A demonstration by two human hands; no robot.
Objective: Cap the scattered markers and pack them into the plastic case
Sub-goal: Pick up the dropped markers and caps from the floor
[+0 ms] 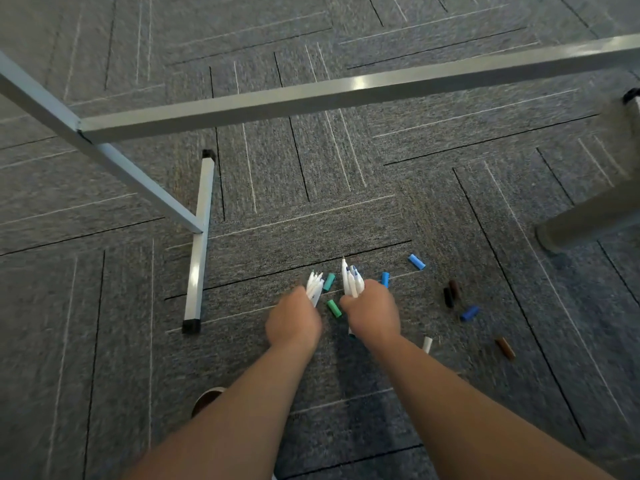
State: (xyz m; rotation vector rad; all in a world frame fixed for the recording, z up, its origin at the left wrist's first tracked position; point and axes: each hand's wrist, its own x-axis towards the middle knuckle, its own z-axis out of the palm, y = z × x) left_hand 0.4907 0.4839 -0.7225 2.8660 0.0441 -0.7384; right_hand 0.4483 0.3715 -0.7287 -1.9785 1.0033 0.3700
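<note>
Left hand [292, 323] gripped uncapped markers [314, 288], right hand [370, 313] clutched second bunch [352, 280]. Caps [416, 261] lay 1-4 o'clock of hands. Full fists could fumble capping and drop markers. Case unseen.

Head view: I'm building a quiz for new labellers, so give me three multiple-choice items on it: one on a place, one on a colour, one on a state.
1. Where is the brown cap? A. right of the right hand B. on a chair C. in a drawer
2. The cap between the left hand and right hand is: A. red B. green C. yellow
3. The markers in the hands are: A. capped B. uncapped C. snapped in half

Answers:
1 A: it lies on the carpet past that hand's right side.
2 B: green shows in the gap.
3 B: bare tips stick out of both fists.
</note>
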